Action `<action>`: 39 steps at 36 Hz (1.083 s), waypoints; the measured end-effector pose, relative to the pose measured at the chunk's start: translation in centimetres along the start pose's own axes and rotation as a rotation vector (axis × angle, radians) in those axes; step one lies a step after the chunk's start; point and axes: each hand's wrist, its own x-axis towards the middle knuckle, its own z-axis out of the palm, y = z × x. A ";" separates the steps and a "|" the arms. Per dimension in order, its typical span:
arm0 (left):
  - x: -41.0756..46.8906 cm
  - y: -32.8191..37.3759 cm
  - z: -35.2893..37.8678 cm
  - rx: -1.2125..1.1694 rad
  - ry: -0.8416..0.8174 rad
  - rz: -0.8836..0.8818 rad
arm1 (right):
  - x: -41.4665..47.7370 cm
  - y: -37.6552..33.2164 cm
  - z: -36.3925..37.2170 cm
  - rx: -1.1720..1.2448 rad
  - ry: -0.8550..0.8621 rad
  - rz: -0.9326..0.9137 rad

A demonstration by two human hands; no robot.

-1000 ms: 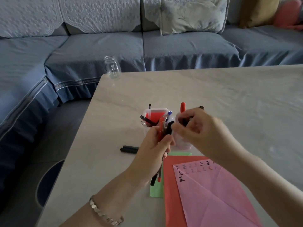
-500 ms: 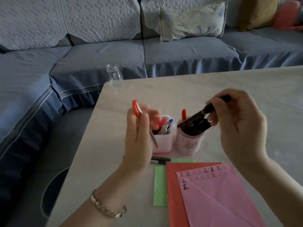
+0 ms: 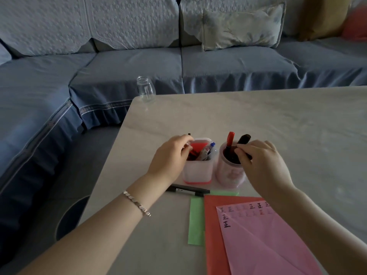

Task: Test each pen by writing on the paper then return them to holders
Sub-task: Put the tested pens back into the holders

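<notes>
Two pen holders stand side by side on the table. My left hand reaches over the square white holder and pinches a red pen that sits down inside it among other pens. My right hand is at the round pinkish holder; its fingertips pinch a black marker standing in that holder beside a red marker. The pink paper with written characters lies in front, on red paper and green paper.
A black pen lies flat on the table just in front of the holders. A small glass jar stands at the table's far left corner. A blue sofa with cushions runs behind and to the left of the table.
Both hands have come down from above the table to the holders. The red pen has gone into the square holder, the black marker into the round one.
</notes>
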 end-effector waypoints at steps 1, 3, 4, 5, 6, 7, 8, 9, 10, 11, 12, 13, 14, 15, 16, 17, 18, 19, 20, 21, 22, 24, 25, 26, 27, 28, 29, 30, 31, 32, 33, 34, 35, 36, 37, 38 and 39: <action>0.0 -0.1 -0.1 0.042 -0.034 0.003 | -0.2 -0.2 0.1 -0.010 0.027 -0.002; 0.2 -0.1 -0.2 0.121 -0.121 0.026 | -0.7 -0.7 0.3 -0.027 0.146 -0.120; 0.3 -0.1 -0.2 0.144 -0.170 0.017 | -1.2 -1.0 0.6 -0.017 0.193 -0.200; 0.3 -0.2 -0.3 0.139 -0.218 -0.004 | -1.8 -1.3 0.9 0.003 0.189 -0.284; 0.2 -0.3 -0.3 0.106 -0.258 -0.026 | -2.3 -1.7 1.3 0.018 0.142 -0.354; 0.0 -0.3 -0.5 0.055 -0.275 -0.043 | -2.7 -2.1 1.9 0.023 0.071 -0.407; -0.4 -0.4 -0.7 0.001 -0.263 -0.053 | -3.2 -2.5 2.5 0.030 -0.010 -0.434; -0.9 -0.6 -1.0 -0.049 -0.230 -0.057 | -3.6 -2.8 3.3 0.035 -0.093 -0.440; -1.5 -0.9 -1.3 -0.092 -0.176 -0.060 | -3.9 -3.1 4.2 0.025 -0.166 -0.437; -2.3 -1.2 -1.6 -0.126 -0.111 -0.064 | -4.0 -3.3 5.0 0.005 -0.224 -0.436; -3.1 -1.7 -1.8 -0.151 -0.042 -0.070 | -4.1 -3.7 5.9 -0.015 -0.283 -0.425; -3.9 -2.2 -2.0 -0.168 0.016 -0.086 | -4.1 -4.0 6.7 -0.028 -0.351 -0.411; -4.8 -2.6 -2.2 -0.183 0.058 -0.119 | -4.0 -4.4 7.6 -0.034 -0.399 -0.397; -5.5 -3.0 -2.5 -0.204 0.079 -0.172 | -4.0 -4.7 8.5 -0.051 -0.454 -0.374; -6.3 -3.3 -2.7 -0.231 0.082 -0.239 | -3.9 -5.0 9.3 -0.090 -0.497 -0.344; -7.0 -3.7 -2.8 -0.266 0.077 -0.310 | -3.8 -5.4 10.2 -0.148 -0.523 -0.334; -7.6 -3.9 -2.9 -0.309 0.073 -0.377 | -3.8 -5.7 11.0 -0.202 -0.532 -0.329; -8.2 -4.2 -3.0 -0.354 0.076 -0.433 | -3.7 -6.0 11.6 -0.239 -0.535 -0.325; -8.7 -4.4 -3.1 -0.398 0.084 -0.482 | -3.6 -6.2 12.0 -0.272 -0.544 -0.312; -9.2 -4.6 -3.1 -0.441 0.094 -0.525 | -3.5 -6.5 12.0 -0.308 -0.563 -0.303; -9.6 -4.7 -3.1 -0.473 0.102 -0.560 | -3.3 -6.7 12.1 -0.341 -0.581 -0.292; -10.3 -4.9 -3.1 -0.502 0.106 -0.615 | -3.1 -6.8 12.6 -0.385 -0.588 -0.280; -10.6 -5.0 -3.0 -0.507 0.108 -0.641 | -3.1 -7.1 12.6 -0.405 -0.596 -0.294; -10.9 -5.1 -2.8 -0.516 0.112 -0.667 | -3.2 -7.1 12.8 -0.437 -0.580 -0.313; -11.1 -5.1 -2.6 -0.532 0.118 -0.694 | -3.1 -7.1 12.9 -0.429 -0.536 -0.314; -11.2 -5.1 -2.5 -0.547 0.120 -0.724 | -3.0 -7.2 12.7 -0.410 -0.544 -0.312; -11.3 -5.0 -2.3 -0.561 0.118 -0.754 | -2.9 -7.2 12.7 -0.423 -0.530 -0.317; -11.4 -4.9 -2.1 -0.578 0.115 -0.783 | -3.0 -7.2 12.4 -0.417 -0.605 -0.299; -11.4 -4.6 -1.9 -0.610 0.115 -0.810 | -3.1 -7.3 12.3 -0.346 -0.636 -0.285; -11.3 -4.3 -1.8 -0.653 0.112 -0.836 | -3.2 -7.0 12.3 -0.239 -0.632 -0.251; -11.2 -3.9 -1.7 -0.703 0.107 -0.860 | -3.3 -6.9 11.7 -0.123 -0.644 -0.234; -11.0 -3.5 -1.6 -0.756 0.098 -0.882 | -3.4 -6.9 11.2 0.002 -0.637 -0.214; -10.8 -3.0 -1.6 -0.820 0.094 -0.903 | -3.5 -7.1 10.5 0.141 -0.600 -0.199; -10.5 -2.5 -1.7 -0.890 0.091 -0.924 | -3.9 -7.2 9.9 0.260 -0.559 -0.178; -10.2 -2.0 -1.7 -0.957 0.091 -0.936 | -4.1 -7.2 9.2 0.350 -0.529 -0.150; -9.9 -1.4 -1.8 -1.012 0.099 -0.935 | -4.4 -7.2 8.7 0.425 -0.505 -0.104; -9.7 -1.0 -1.8 -1.047 0.120 -0.917 | -4.6 -7.2 8.0 0.506 -0.488 -0.041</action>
